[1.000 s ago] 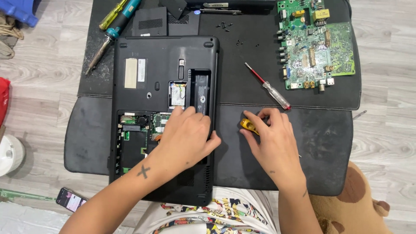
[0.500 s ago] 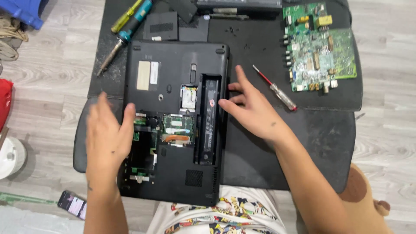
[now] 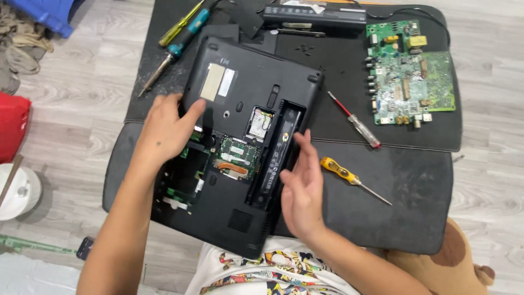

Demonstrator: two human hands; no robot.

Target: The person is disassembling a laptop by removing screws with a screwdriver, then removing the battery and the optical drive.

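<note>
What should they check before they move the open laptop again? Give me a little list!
1. Left hand gripping the laptop edge: ok, fingers rest on its left side.
2. Right hand steadying the other side: ok, it lies along the empty battery slot.
3. Yellow screwdriver out of the way: ok, apart on the mat.
4. Red screwdriver clear: ok, beside the laptop, not touching.
5. Loose screws safe: cannot tell, tiny dark bits lie near the top.
6. Inner parts uncovered: not ok, green boards show.

Green circuit board [image 3: 410,71], yellow-handled screwdriver [image 3: 349,176], red-handled screwdriver [image 3: 356,121], black battery pack [image 3: 315,13]
</note>
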